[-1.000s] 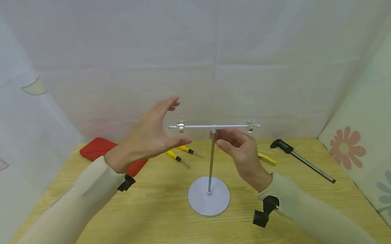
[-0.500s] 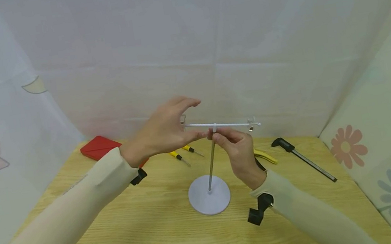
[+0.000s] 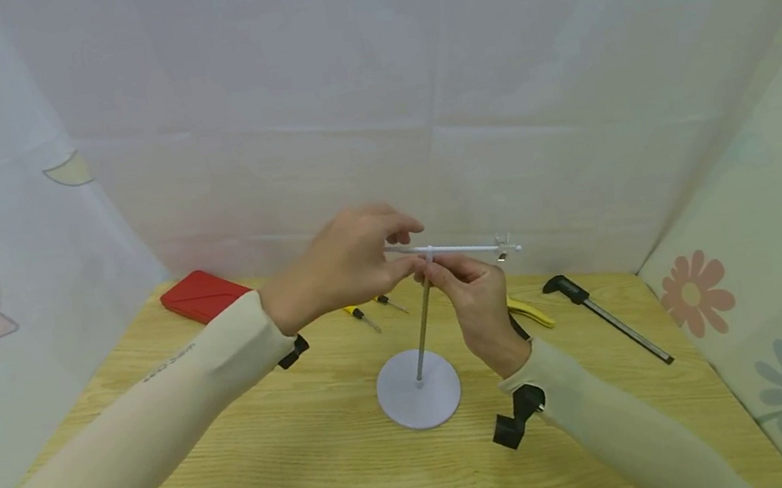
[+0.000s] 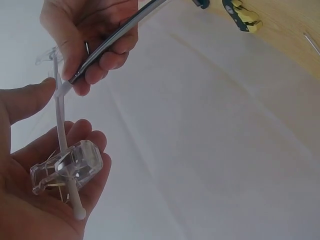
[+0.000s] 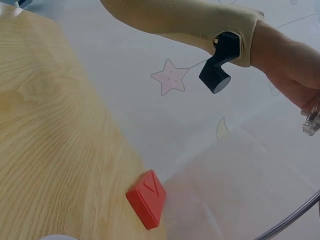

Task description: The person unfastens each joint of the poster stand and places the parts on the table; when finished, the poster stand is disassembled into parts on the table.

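Both arms wear long, close-fitting cream sleeves of a fine ribbed knit that end at the wrists, leaving the left hand [image 3: 348, 263] and the right hand [image 3: 479, 302] bare. The left sleeve [image 3: 160, 422] carries a small line of dark lettering along the forearm, too small to read, while the right sleeve [image 3: 616, 430] shows no marking in the head view. A small black camera mount sits at each wrist, the left one [image 3: 293, 351] peeking from under the cuff and the right one [image 3: 516, 419] an angular, clip-like block below the cuff.
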